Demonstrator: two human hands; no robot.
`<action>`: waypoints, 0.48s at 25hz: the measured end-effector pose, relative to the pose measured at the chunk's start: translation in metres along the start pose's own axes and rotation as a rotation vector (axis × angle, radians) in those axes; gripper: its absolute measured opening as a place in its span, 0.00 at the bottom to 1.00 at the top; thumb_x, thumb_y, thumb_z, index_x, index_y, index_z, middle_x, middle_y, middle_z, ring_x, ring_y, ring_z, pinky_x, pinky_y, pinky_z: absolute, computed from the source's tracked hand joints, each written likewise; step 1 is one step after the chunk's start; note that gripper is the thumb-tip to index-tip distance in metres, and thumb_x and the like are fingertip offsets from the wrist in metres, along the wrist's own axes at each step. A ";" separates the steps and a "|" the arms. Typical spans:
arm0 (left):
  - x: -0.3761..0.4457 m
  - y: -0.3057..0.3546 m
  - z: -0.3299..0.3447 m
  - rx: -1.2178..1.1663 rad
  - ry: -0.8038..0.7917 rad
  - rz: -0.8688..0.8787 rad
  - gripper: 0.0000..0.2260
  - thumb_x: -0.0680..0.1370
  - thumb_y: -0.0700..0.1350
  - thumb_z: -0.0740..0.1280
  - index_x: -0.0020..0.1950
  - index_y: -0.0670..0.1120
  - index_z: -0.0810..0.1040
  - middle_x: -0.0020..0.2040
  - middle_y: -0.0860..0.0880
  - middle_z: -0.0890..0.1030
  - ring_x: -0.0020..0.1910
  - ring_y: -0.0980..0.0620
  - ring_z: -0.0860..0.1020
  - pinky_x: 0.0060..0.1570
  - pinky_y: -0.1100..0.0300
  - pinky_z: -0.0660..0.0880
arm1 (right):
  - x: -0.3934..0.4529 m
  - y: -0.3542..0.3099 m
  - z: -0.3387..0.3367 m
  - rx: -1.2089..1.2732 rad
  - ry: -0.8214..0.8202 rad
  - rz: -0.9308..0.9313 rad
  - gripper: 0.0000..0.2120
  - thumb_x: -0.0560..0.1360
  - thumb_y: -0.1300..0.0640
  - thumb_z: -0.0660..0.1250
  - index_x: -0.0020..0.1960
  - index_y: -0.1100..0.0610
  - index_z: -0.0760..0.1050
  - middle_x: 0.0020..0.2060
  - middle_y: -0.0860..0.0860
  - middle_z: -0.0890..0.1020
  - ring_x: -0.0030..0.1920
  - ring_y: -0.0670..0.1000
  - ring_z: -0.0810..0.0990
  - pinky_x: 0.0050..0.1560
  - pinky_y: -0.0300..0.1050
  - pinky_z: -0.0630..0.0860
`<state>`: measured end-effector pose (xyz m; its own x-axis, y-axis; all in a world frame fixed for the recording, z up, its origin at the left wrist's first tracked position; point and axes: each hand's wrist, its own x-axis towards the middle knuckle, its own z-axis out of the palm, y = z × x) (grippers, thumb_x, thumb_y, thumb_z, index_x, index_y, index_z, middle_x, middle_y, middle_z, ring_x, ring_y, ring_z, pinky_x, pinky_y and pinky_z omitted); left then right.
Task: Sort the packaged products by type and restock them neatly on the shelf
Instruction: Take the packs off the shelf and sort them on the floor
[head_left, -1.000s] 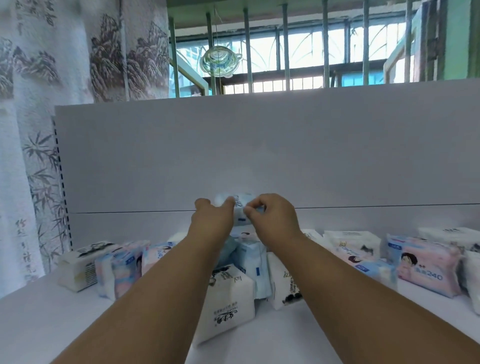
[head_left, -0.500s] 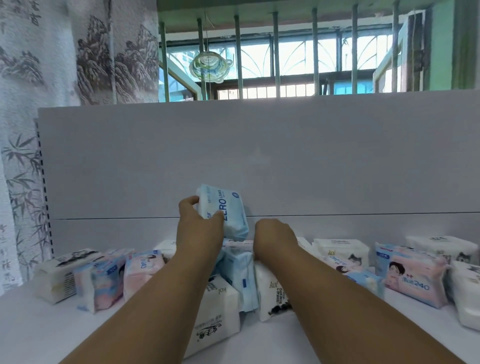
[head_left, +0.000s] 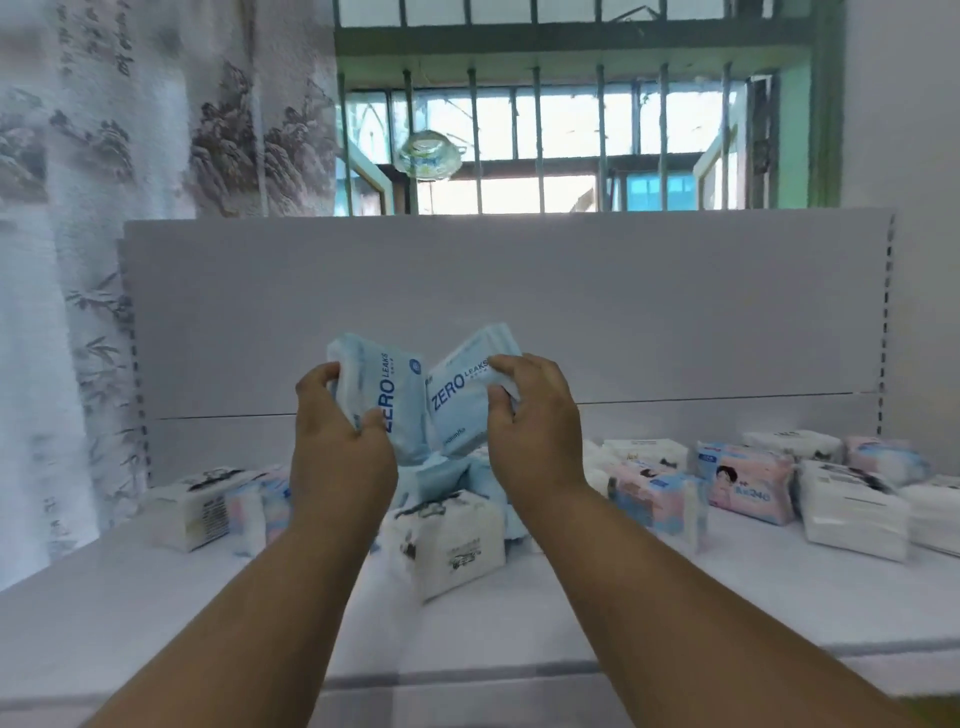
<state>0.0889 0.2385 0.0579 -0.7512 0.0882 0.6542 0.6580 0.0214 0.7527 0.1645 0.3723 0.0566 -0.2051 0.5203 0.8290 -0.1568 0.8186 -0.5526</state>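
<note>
- Left hand (head_left: 340, 441) grips a light-blue pack (head_left: 387, 397) reading "ZERO LEAKS", held above the shelf (head_left: 675, 587).
- Right hand (head_left: 532, 421) grips a matching pack (head_left: 462, 400), same wording, just beside the first.
- Below them lies a white pack (head_left: 452, 545); a pink pack (head_left: 748, 480) marked "240" lies to the right.
- Bare shelf runs along the front edge.

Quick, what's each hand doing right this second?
Left hand: holding a light blue pack marked ZERO LEAKS, lifted above the shelf.
Right hand: holding a second, matching blue pack beside the first.
</note>
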 end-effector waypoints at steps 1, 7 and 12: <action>-0.009 0.002 -0.021 0.031 0.024 0.008 0.19 0.80 0.41 0.63 0.65 0.58 0.62 0.62 0.51 0.74 0.53 0.49 0.77 0.50 0.46 0.79 | -0.009 -0.014 0.001 0.050 -0.009 0.003 0.13 0.79 0.62 0.63 0.61 0.52 0.78 0.61 0.48 0.75 0.62 0.47 0.73 0.61 0.34 0.66; -0.104 0.004 -0.158 0.373 0.289 -0.040 0.21 0.80 0.40 0.62 0.69 0.54 0.62 0.65 0.50 0.72 0.57 0.49 0.74 0.48 0.55 0.74 | -0.103 -0.094 0.029 0.361 -0.267 -0.037 0.13 0.77 0.64 0.64 0.59 0.53 0.79 0.59 0.50 0.76 0.60 0.48 0.75 0.62 0.36 0.69; -0.249 0.002 -0.259 0.652 0.509 -0.290 0.22 0.80 0.40 0.63 0.71 0.54 0.62 0.67 0.49 0.71 0.60 0.50 0.73 0.49 0.62 0.74 | -0.230 -0.151 0.026 0.572 -0.586 -0.014 0.12 0.78 0.62 0.65 0.59 0.51 0.78 0.58 0.49 0.76 0.57 0.48 0.76 0.57 0.42 0.78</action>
<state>0.2634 -0.0411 -0.0839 -0.7233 -0.4603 0.5147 0.2195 0.5534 0.8035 0.2105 0.1228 -0.0532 -0.6461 0.1699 0.7441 -0.5993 0.4907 -0.6325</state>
